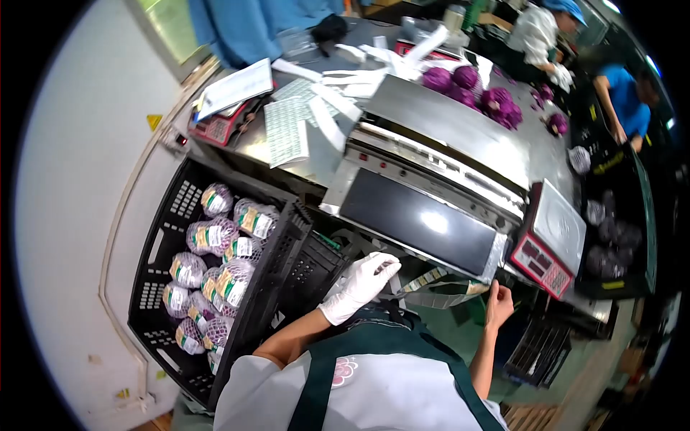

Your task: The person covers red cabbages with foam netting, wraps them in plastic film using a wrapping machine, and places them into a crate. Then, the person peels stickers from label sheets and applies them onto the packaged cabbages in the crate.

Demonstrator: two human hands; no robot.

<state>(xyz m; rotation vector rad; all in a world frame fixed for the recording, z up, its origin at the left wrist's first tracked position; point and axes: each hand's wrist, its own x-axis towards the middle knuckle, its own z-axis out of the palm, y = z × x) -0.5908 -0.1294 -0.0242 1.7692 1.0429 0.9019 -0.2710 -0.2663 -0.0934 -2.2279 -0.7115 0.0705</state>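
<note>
My left hand, in a white glove, is in front of the wrapping machine, near its lower left side. Its fingers are curled together, and I cannot make out anything in them. My right hand, bare, is by the machine's lower right corner with its fingers closed; what they hold, if anything, does not show. A strip of labels hangs between my hands below the machine's front edge. To the left, a black crate holds several net-wrapped, labelled purple cabbages.
A red and white scale stands right of the machine. Loose purple cabbages lie behind it, label sheets and a clipboard at the left. Two people work at the far right beside another dark crate.
</note>
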